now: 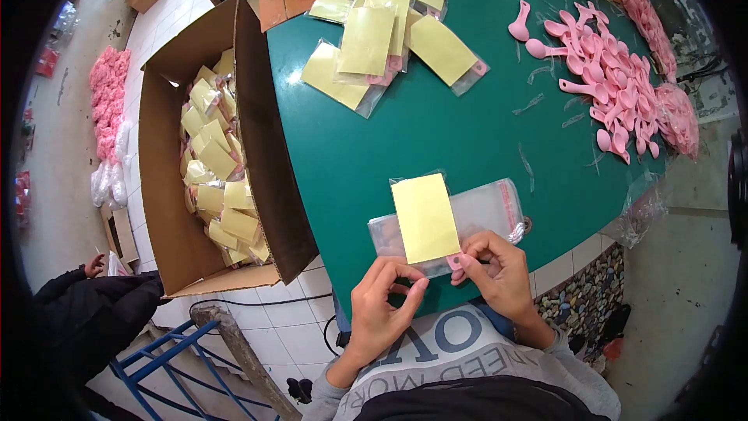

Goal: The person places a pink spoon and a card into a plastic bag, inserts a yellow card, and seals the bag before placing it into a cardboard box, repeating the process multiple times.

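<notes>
A clear plastic bag [438,270] holding a yellow card [427,218] lies in front of me, on top of a stack of clear bags [487,210]. The pink end of a spoon [455,261] shows below the card's lower right corner. My right hand [496,274] is closed, thumb and fingers pinching the bag's lower right corner by the spoon end. My left hand [387,296] has thumb and index finger curled together at the bag's lower left edge. Its other fingers are curled behind and partly hidden.
Pink spoons [608,70] are heaped at the right of the green table [335,164]. Several filled bags with yellow cards [366,39] lie at the back. A cardboard box [167,187] of similar packs stands at the left. Beyond it is another person's hand [95,266].
</notes>
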Motion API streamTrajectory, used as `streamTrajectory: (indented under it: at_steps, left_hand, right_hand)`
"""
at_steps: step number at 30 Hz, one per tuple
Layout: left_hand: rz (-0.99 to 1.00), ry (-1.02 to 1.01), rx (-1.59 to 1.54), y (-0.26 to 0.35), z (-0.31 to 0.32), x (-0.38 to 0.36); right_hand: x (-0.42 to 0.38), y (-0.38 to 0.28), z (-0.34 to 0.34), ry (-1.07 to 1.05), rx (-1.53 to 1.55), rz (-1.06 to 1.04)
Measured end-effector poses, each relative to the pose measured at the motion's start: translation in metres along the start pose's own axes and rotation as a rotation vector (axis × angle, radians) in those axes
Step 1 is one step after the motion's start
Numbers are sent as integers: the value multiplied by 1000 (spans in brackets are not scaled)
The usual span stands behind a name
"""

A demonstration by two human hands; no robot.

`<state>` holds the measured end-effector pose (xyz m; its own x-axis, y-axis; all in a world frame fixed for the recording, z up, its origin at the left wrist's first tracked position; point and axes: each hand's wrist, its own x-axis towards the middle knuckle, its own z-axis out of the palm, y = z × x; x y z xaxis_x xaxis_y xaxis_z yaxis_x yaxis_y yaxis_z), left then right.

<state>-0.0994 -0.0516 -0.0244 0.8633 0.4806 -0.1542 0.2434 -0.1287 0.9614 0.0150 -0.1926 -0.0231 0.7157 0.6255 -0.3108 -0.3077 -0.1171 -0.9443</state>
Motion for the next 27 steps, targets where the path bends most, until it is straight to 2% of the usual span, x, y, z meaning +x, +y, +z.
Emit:
streamTrajectory:
  at_steps: [6, 9, 17, 21, 23, 26, 27]
  left_hand:
    - [-55, 47, -16, -3, 3, 1]
    - [-165, 112, -190, 1, 7, -1]
    - [-70, 48, -85, -8, 3, -3]
    - [-68, 47, -19, 2, 0, 0]
    - [0, 13, -3, 7, -6, 6]
    - [175, -29, 118, 27, -21, 37]
    - [275, 32, 186, 31, -25, 60]
  right_hand:
    - [-3, 5, 0, 18, 32, 55]
    - [-2, 6, 3, 49, 71, 55]
    - [-2, 8, 7, 43, 67, -5]
    - [0, 6, 2, -34, -22, -37]
    - [-1, 3, -1, -72, -25, -44]
    - [11, -9, -1, -20, -92, -373]
    - [15, -20, -5, -55, -144, -412]
